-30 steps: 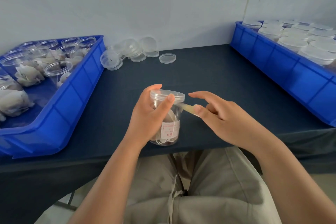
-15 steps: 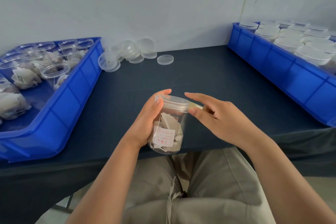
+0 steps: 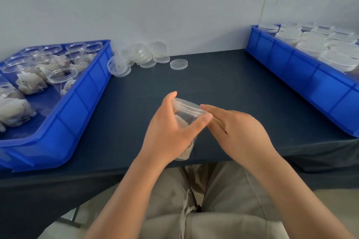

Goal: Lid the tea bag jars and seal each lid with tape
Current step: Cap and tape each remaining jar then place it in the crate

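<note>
Our left hand (image 3: 169,132) grips a jar (image 3: 183,121), lid on; the right hand (image 3: 237,132), fingers straight, presses its rim. We judge lidded jars (image 3: 310,48) in the right bin (image 3: 303,75) finished, and open jars (image 3: 62,75) in the left bin (image 3: 77,106) pending.

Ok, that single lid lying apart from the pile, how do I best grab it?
Pinch its raised rim across the width, coming straight down from above: the lid lies flat on the table, shallow, with free space all round it.
</note>
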A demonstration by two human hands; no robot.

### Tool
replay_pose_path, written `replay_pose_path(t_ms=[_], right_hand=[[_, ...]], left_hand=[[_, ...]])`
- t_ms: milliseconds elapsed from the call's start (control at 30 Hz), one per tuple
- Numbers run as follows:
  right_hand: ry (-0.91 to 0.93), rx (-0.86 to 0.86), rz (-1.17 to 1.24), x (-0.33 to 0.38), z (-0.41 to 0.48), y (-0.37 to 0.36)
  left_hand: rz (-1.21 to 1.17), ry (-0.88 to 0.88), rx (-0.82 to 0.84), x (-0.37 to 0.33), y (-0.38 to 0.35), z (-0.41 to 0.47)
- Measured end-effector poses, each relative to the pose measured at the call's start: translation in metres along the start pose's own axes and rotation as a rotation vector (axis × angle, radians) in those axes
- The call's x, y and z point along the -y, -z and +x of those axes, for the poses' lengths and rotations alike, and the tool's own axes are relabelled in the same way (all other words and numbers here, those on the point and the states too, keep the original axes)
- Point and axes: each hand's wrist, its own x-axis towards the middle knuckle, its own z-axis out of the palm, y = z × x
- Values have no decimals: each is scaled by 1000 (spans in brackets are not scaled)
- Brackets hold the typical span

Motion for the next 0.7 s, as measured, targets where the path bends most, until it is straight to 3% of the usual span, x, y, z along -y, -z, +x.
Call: replay_pose_path(t_ms=[133,367,700], right_hand=[[6,-5,52,6,-3,-1],[-24,330,369,-3,1,3],[4,231,262,-25,13,10]], left_hand=[[-64,37,-84,3,0,1],[-166,76,-110,17,12,15],[-388,65,215,32,27,28]])
